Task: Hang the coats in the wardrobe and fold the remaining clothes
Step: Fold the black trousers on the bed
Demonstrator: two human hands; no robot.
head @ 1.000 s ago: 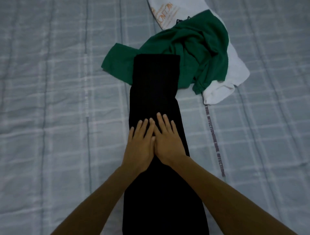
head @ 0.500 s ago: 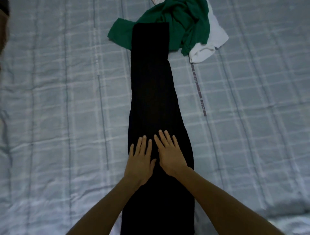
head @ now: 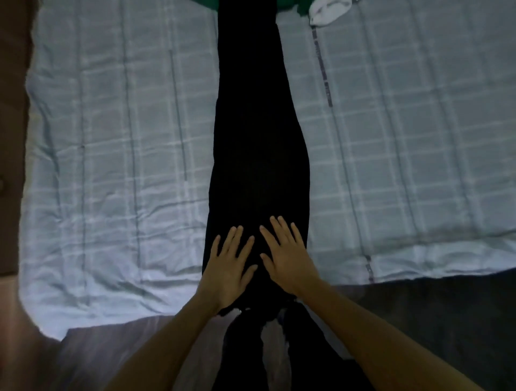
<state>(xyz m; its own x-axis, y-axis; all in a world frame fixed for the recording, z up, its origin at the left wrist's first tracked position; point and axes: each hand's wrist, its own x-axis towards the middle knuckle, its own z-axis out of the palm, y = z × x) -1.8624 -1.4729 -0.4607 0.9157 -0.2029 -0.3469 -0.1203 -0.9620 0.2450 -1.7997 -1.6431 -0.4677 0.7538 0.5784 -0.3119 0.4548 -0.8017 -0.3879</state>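
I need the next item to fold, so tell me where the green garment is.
In the head view, only a scrap of the green garment shows at the top edge, under the far end of the black trousers, left of the white garment.

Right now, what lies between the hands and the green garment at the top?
In the head view, only the black trousers stretch from both hands, left and right, up to the green garment.

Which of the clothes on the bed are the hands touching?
The long black garment. Both the left hand and right hand lie flat on it; the green and white clothes sit untouched far off.
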